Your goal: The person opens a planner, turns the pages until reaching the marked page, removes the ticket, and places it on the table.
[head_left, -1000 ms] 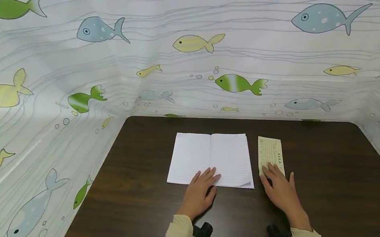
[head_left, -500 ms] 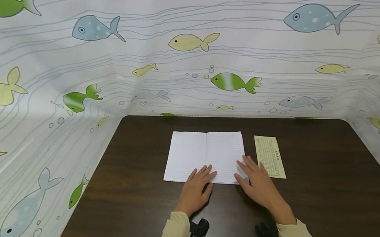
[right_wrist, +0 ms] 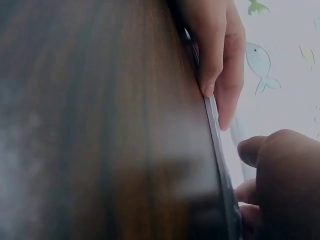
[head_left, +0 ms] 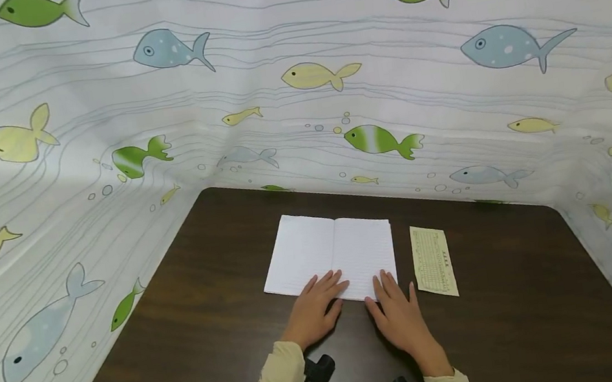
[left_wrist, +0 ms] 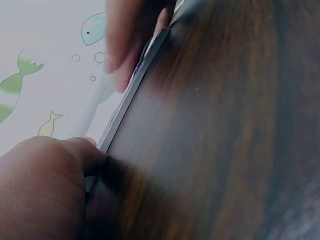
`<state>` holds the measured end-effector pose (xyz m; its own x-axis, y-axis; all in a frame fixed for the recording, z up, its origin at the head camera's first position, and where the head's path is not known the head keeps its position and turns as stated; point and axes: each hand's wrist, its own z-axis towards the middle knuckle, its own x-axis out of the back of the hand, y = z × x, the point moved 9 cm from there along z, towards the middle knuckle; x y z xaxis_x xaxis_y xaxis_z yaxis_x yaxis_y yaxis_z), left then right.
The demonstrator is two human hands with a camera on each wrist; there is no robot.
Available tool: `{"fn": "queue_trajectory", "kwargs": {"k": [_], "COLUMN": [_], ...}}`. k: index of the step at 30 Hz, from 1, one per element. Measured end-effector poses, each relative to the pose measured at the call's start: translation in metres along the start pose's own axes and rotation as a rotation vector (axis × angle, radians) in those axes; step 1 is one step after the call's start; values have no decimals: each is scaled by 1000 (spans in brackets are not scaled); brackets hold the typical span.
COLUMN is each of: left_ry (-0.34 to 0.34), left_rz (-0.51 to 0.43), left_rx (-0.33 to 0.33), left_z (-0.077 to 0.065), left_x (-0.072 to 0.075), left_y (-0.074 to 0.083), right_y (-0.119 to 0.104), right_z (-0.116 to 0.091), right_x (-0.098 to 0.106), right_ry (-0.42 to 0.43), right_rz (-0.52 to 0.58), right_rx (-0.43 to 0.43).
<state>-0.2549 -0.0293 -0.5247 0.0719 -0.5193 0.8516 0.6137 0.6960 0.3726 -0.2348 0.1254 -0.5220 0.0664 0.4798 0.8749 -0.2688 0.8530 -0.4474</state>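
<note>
An open lined notebook (head_left: 309,246) lies on the dark wooden table, its blank pages facing up. My left hand (head_left: 312,311) rests on its near edge around the middle fold, fingers extended over the paper. At the near right corner, my right hand (head_left: 400,320) lies with its fingertips on the right page and its thumb at the edge. Seen from the left wrist, the notebook's edge (left_wrist: 125,105) runs low along the table between both hands. The right wrist view shows the same thin page edge (right_wrist: 216,132) from the other side.
A yellow printed paper slip (head_left: 432,261) lies to the right of the notebook. White fish-patterned sheeting (head_left: 239,50) rises behind and beside the table (head_left: 201,362). Black camera mounts (head_left: 321,370) sit at both wrists.
My right hand has left the yellow slip and moved left onto the notebook's right page, then a little nearer its lower edge. The left hand stays on the notebook.
</note>
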Motion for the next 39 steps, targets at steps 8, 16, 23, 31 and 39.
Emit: {"fn": "queue_trajectory", "kwargs": {"k": [8, 16, 23, 31, 39], "left_ry": [16, 2, 82, 311, 474], "left_rz": [-47, -66, -91, -126, -389], "left_rx": [-1, -21, 147, 617, 800], "left_z": [-1, -1, -3, -29, -40], "left_x": [3, 1, 20, 53, 71], "left_y": [1, 0, -36, -84, -95], "right_y": [9, 13, 16, 15, 15], "right_z": [-5, -9, -6, -7, -5], "right_x": [-2, -3, 2, 4, 4], "right_ry": [2, 27, 49, 68, 71], "right_rz": [46, 46, 33, 26, 32], "right_rx": [18, -12, -5, 3, 3]}}
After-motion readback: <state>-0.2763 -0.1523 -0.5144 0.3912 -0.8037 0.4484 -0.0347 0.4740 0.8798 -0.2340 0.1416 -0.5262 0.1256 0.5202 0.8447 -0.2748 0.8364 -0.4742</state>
